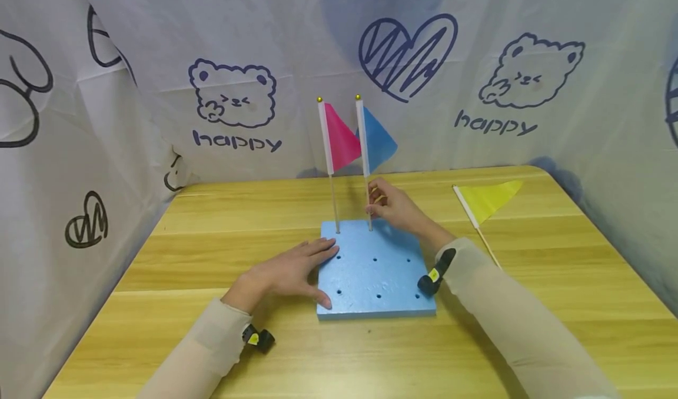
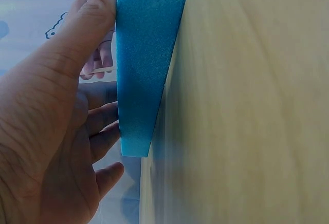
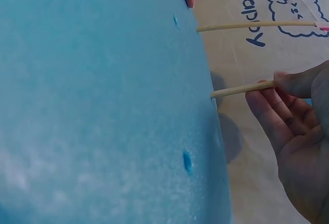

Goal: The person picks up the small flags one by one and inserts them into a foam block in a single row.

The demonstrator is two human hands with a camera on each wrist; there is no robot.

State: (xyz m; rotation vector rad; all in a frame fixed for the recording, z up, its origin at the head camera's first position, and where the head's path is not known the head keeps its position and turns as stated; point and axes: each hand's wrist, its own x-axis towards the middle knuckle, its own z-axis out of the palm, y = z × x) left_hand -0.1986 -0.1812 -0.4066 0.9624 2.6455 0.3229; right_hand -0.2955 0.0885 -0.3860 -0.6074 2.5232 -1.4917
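Left hand (image 1: 286, 274), fingers extended, rests on the left side of the blue board (image 1: 376, 278) on the desk (image 1: 212, 234). Right hand (image 1: 396, 206) pinches the blue flag (image 1: 378, 140) by its stick (image 3: 241, 89), upright at the far edge beside the standing pink flag (image 1: 341, 142).

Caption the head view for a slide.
Right grip holding the blue flag upright on the holed board beside the pink flag, left grip on the board's edge, yellow flag lying on the table.

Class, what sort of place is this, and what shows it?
Probably a small staged recording corner: a wooden table, patterned white cloth hung behind and beside it, and two black wrist-worn devices. The wider room is hidden.
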